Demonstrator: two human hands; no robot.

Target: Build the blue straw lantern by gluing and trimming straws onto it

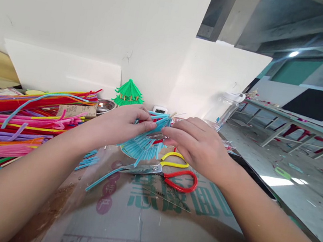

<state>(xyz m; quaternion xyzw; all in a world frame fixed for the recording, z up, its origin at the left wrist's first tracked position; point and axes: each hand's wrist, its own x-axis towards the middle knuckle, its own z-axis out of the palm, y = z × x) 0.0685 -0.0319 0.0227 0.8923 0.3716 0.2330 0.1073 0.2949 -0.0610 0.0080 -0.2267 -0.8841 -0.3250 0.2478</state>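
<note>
Near: printed mat (116,219) leaves elbow room; table edge (258,174) bounds right. Scissors (157,170) parked on mat, probably for quick reach. Just beyond, blue fringed piece (142,144): left hand (126,122) pinches it, thumb against forefinger, likely steadying; right hand (203,145) at right, fingers bunched, pinch hidden. Far: white board (162,36) limits reach.

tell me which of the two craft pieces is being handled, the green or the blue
The blue craft: the left hand pinches it, with the right hand at its edge. The green craft, shaped like a tree, sits behind, untouched.
</note>
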